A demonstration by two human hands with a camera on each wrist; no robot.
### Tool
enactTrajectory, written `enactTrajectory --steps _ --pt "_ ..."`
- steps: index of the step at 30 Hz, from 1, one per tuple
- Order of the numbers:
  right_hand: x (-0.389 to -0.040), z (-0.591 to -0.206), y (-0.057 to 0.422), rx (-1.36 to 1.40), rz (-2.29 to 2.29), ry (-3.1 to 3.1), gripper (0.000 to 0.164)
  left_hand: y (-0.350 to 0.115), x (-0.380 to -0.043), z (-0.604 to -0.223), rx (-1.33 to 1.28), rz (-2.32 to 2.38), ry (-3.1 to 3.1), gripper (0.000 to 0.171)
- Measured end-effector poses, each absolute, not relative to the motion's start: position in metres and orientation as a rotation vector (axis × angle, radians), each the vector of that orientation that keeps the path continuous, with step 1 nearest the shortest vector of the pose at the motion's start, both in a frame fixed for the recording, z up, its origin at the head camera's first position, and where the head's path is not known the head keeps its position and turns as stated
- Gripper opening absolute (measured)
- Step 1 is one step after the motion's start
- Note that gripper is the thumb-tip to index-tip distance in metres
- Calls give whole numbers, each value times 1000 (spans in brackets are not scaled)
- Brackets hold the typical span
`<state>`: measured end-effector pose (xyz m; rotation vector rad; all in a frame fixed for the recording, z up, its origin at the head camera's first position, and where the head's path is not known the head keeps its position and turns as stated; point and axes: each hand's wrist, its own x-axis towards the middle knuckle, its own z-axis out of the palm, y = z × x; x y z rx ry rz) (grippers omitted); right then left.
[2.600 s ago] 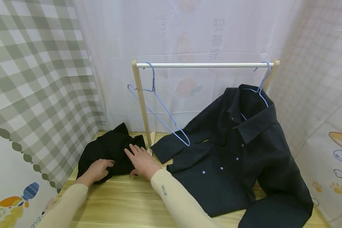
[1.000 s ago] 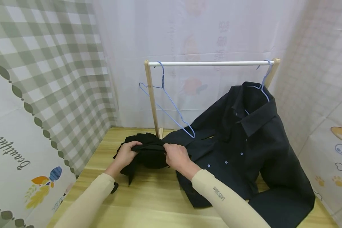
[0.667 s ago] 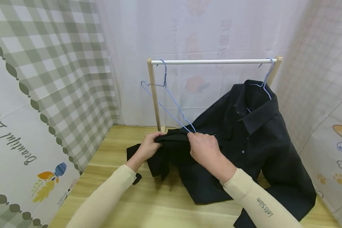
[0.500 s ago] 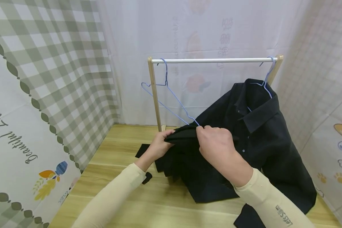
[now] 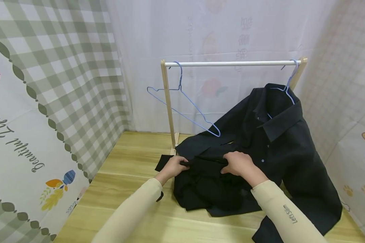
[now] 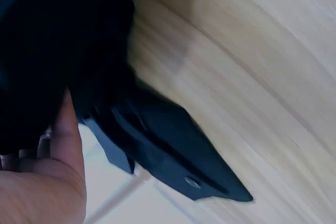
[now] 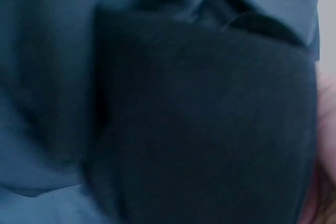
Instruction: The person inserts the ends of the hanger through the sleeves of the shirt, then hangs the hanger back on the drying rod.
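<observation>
Black garment [image 5: 208,184], blue hanger [image 5: 180,86], curtain [image 5: 76,64] — green-checked

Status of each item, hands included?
Rack: upright
Loose garment: bunched, in both hands
Left hand: gripping loose garment
Right hand: gripping loose garment
Button-front shirt: hung, collar open, lower part on table
Left hanger: on rack, bare
Right hanger: on rack, holding shirt

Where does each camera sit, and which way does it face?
Head: head-worn, looks forward and down at rack, black shirt and crumpled garment; left hand, right hand, sleeves show.
Left wrist: wrist-worn, looks at black cloth and table; left hand shows.
Right wrist: wrist-worn, looks closely at dark cloth; right hand partly shows.
Head and left wrist share the left hand and table.
</observation>
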<state>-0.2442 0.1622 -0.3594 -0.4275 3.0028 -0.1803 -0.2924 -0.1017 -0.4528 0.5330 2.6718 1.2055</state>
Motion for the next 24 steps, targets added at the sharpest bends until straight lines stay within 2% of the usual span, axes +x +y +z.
enactTrajectory --steps 3,10,16,18,22,24 --pt "-253 -366 176 -350 -340 2984 58 -112 -298 -455 463 1242 2711 14" --pt "-258 -368 197 -317 -770 2956 42 -136 -304 -459 311 1332 2776 14" --pt "-243 -378 216 -384 -1172 2627 46 -160 -303 -461 305 1351 2731 19" --pt "-234 -381 220 -487 -1196 2517 47 -166 -300 -459 414 1329 2700 31" --pt "-215 -386 221 -608 -1099 2411 67 -170 -294 -448 691 1182 2565 69" --pt "-209 -390 217 -608 -1044 2456 71 -165 -291 -443 812 1077 2523 77"
